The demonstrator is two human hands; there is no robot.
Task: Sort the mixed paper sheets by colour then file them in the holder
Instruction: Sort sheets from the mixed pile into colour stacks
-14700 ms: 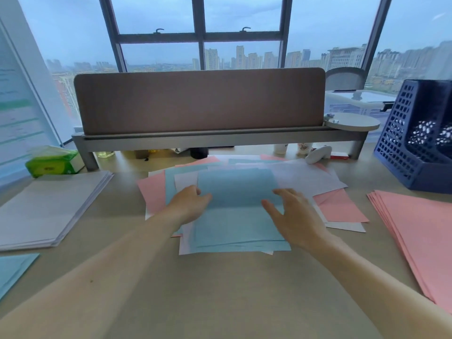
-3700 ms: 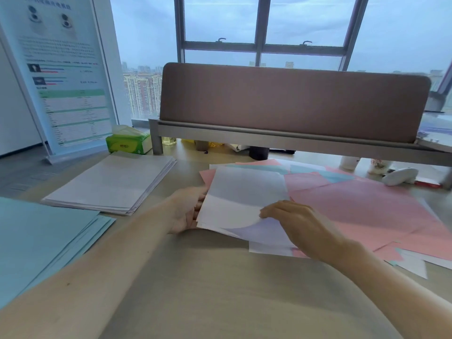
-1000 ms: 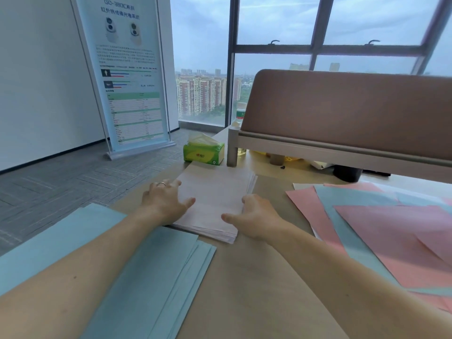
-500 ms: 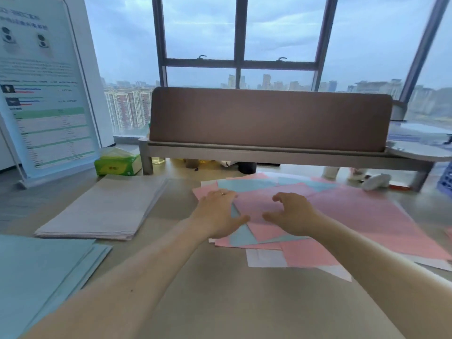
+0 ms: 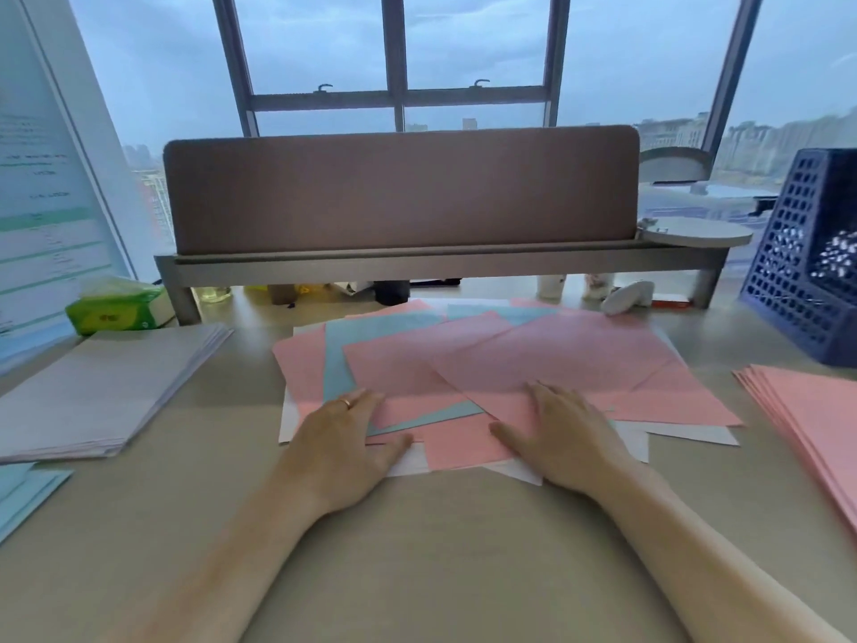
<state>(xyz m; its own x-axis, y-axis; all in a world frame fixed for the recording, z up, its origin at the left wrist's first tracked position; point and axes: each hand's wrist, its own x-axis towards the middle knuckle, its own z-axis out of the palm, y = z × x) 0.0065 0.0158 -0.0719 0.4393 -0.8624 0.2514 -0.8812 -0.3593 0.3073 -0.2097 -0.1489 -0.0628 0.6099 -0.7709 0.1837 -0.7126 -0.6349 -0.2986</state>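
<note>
A mixed spread of pink, blue and white sheets (image 5: 533, 359) lies in the middle of the desk. My left hand (image 5: 345, 440) rests flat on its near left corner, fingers apart, holding nothing. My right hand (image 5: 563, 433) lies flat on a pink sheet at the near edge, fingers apart too. A white stack (image 5: 99, 387) sits to the left, a blue stack (image 5: 25, 496) at the near left edge, and a pink stack (image 5: 816, 420) to the right. The dark blue perforated holder (image 5: 807, 257) stands at the far right.
A brown divider on a grey shelf (image 5: 403, 197) crosses the back of the desk. A green tissue pack (image 5: 116, 308) sits at the back left beside a standing banner (image 5: 46, 187). Small items, among them a white object (image 5: 628, 297), lie under the shelf.
Both hands have left the white stack on the left and come down flat on the mixed spread. The view has swung right, bringing the holder and the pink stack into sight.
</note>
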